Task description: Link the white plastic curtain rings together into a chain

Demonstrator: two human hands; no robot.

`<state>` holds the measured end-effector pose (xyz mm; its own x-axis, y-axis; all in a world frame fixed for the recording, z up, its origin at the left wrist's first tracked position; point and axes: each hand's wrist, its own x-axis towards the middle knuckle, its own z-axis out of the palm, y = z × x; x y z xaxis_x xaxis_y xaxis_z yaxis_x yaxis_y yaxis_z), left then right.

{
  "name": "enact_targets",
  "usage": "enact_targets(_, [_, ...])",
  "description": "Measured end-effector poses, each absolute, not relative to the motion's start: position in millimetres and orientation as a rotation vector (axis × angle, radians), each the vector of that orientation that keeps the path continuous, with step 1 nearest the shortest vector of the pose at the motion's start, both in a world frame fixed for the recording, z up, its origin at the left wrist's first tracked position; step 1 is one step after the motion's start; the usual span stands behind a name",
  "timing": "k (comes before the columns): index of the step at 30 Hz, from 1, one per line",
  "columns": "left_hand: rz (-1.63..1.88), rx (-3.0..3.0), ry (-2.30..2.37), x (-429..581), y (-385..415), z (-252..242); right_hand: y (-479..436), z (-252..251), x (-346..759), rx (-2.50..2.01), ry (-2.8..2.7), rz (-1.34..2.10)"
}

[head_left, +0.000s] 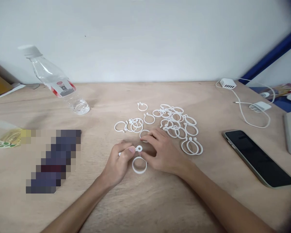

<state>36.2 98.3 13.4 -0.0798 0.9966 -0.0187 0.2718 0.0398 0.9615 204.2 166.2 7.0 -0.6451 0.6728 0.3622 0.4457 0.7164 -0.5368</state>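
Observation:
Several white plastic rings point(177, 124) with small clips lie scattered on the wooden table point(145, 200). My left hand point(120, 161) is closed, pinching the eyelet tab of one white ring point(139, 164) that hangs toward the table. My right hand point(160, 150) rests beside it, thumb touching that ring, while its fingers reach over another ring point(144, 133) lying flat. Part of that ring is hidden under my fingertips.
A clear water bottle point(55, 81) stands at the back left. A black phone point(258, 157) lies at the right, with a white charger and cables point(242, 97) behind it. A blurred patch point(54, 160) covers something at the left, beside a yellowish bottle point(5, 137).

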Motion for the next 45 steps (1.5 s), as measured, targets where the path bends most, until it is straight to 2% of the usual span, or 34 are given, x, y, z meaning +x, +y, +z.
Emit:
enact_targets(4, [1.096, 1.348, 1.557, 35, 97, 10, 165, -2, 200, -0.856, -2.348, 0.447])
enact_targets(10, [1.078, 1.393, 1.514, 35, 98, 12, 169, -10, 200, -1.094, -2.217, 0.294])
enact_targets(15, [1.096, 1.409, 1.508, 34, 99, 13, 171, -7, 203, -1.029, -2.177, 0.271])
enact_targets(22, [1.106, 1.555, 1.366, 35, 97, 22, 150, 11, 208, -0.845, -1.959, 0.526])
enact_targets(31, [1.122, 1.697, 1.313, 34, 97, 19, 141, 3, 200, -0.527, -2.111, 0.401])
enact_targets(36, [1.142, 1.492, 1.392, 35, 97, 19, 139, 5, 196, -0.438, -2.199, 0.308])
enact_targets(41, [1.155, 1.299, 1.395, 36, 96, 23, 140, -2, 196, -0.484, -2.137, 0.441])
enact_targets(45, [1.122, 1.363, 1.474, 38, 97, 23, 140, -3, 196, -0.492, -2.128, 0.502])
